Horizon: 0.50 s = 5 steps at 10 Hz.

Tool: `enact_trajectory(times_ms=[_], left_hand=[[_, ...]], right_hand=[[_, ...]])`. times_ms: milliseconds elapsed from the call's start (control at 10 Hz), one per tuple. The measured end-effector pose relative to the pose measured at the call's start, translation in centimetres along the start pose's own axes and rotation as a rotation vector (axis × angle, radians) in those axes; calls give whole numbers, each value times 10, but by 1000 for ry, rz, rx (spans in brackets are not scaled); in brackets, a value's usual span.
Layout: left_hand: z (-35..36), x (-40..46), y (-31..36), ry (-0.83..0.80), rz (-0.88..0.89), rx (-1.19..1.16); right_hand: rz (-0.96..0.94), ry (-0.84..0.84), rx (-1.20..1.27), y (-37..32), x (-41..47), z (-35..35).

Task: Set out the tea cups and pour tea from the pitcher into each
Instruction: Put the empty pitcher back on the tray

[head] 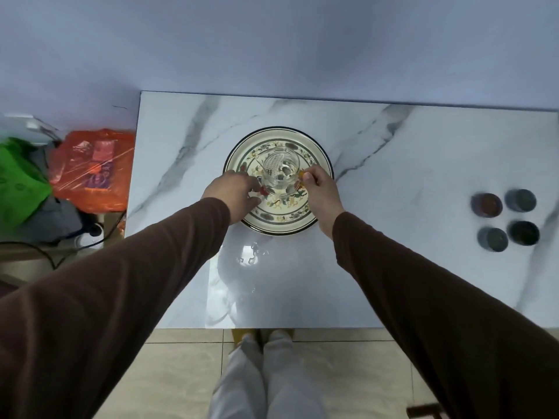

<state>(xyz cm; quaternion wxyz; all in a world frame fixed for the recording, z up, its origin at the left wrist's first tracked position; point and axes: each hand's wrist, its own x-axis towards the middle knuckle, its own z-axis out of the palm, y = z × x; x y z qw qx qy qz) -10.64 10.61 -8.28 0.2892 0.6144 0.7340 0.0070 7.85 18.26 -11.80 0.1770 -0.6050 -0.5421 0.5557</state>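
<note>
A clear glass pitcher (279, 170) stands upright in the middle of a round floral plate (287, 217) on the marble table (393, 164). My left hand (234, 192) reaches in from the left, its fingertips against the pitcher's lower left side. From the right, my right hand (320, 192) pinches the pitcher's right side with thumb and fingers, where its handle seems to be. Several small dark tea cups (505, 220) sit in a tight cluster near the table's right edge, well away from both hands.
The far table edge meets a pale wall. Orange (93, 170) and green (21, 182) bags and cables lie on the floor left of the table. My legs (263, 373) stand at the near edge, on a tiled floor.
</note>
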Motion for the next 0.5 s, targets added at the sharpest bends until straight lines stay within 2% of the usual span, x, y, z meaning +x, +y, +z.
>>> enact_trajectory(times_ms=[300, 500], left_hand=[[11, 2, 2, -18, 0, 12], [5, -14, 10, -4, -9, 1]], right_hand=[[10, -64, -36, 18, 5, -5], [7, -63, -291, 9, -13, -28]])
